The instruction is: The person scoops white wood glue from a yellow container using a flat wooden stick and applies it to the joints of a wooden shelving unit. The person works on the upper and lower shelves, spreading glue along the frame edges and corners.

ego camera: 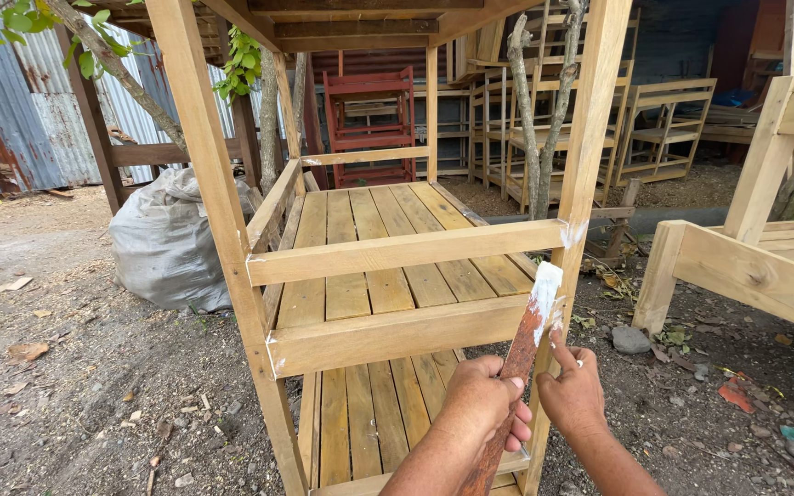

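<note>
Outdoors, on packed dirt scattered with dry leaves and stones, a yard of unfinished wooden furniture is spreading back toward a corrugated metal fence (11,110) at ten o'clock. Filling the middle of the view, a tall slatted wooden shelf unit (388,266) is standing upright, with a grey sack (163,243) slumping behind it at nine o'clock and a red shelf frame (369,124) standing far back at twelve.

Both hands are working low in the frame, at about five o'clock. The left hand (482,404) is closing its fingers fully around a long, rusty flat blade (518,367), gripping it at its middle. The blade's long axis is running from six o'clock up toward one o'clock, and its upper end, loaded with white paste (544,289), is lying against the shelf unit's front right post (590,156), just below where the upper front rail (406,253) is meeting it.

The right hand (572,390) is holding nothing; it is sitting just beside the blade on its three o'clock side, mostly curled, with the index finger pointing up toward the paste and whitened at the tip. A white smear (570,234) is showing on the post joint directly above, at twelve o'clock from the blade tip. Of the two hands, the right is nearer the joint.
</note>
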